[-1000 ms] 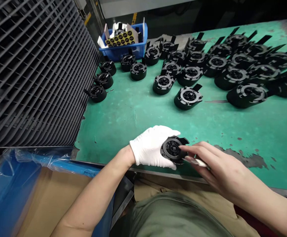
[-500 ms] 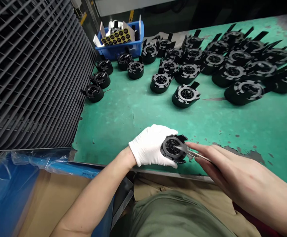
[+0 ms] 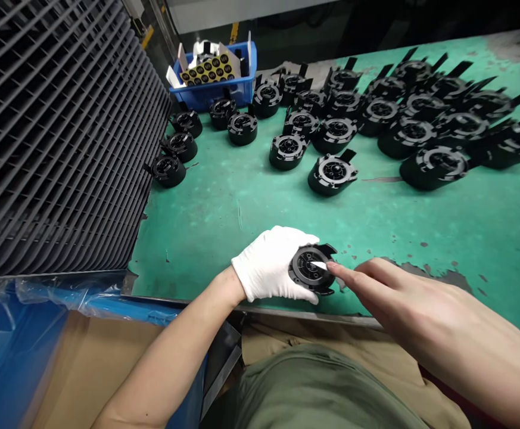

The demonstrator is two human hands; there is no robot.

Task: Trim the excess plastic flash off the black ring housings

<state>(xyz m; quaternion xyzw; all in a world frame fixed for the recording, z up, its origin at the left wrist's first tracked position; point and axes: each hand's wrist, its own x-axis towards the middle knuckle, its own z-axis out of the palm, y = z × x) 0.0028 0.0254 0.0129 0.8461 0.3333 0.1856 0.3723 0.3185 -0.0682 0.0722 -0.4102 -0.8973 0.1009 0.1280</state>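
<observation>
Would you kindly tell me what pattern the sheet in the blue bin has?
The sheet shows rows of black discs on yellow, clearest in the head view.

Counter [image 3: 251,208]: straight ahead of me.
Held housing [image 3: 301,279]: in my left hand [image 3: 273,265], at the counter's near edge.
Pointed tool [image 3: 318,265]: in my right hand [image 3: 389,292], over the held housing, from its right.
Loose housings [image 3: 433,170]: on the counter beyond my hands, crowded at right, sparser leftward.
Slatted stack [image 3: 63,143]: far left, just beside the leftmost housings.
Bin [image 3: 217,96]: behind the left housings, sticker sheet [image 3: 210,71] in it.
Plastic-lined crate [image 3: 13,357]: nearer me than the slatted stack, left of my left forearm.
</observation>
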